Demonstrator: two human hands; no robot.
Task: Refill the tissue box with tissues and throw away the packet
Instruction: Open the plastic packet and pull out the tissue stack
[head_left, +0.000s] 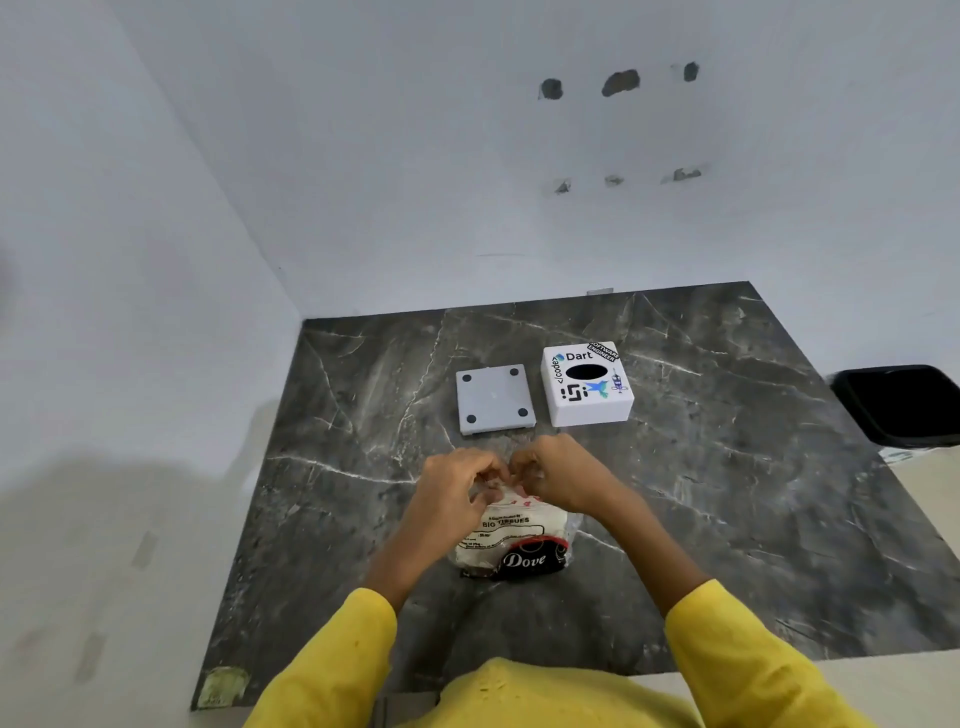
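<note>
- Both hands meet over the far end of the tissue packet (511, 540): the left hand (457, 491) and the right hand (556, 475) are curled narrow, fingertips pinched on the packet's clear wrapping where it bunches at the top. They look to be working the seal apart.
- Directly under and just behind the hands, toward the person, the packet lies on the desk (727, 493), its long axis running roughly away from the body, the printed dark end nearest the yellow sleeves.
- Wrists are bent down and inward, knuckles almost touching; forearms come in from either side in a narrow V. Neither hand is clearly nearer the packet, since each holds one side of the same edge.
- Just beyond the fingertips, the grey base plate (494, 399) lies flat with its four dark feet up, a little left of the hands.
- Beside it, beyond the right hand, stands the white tissue box (587, 384), oval slot facing up, apart from the plate.
- Well off past the right hand, at the desk's edge, sits a black bin (904, 405), the likely place for the empty wrapper.
</note>
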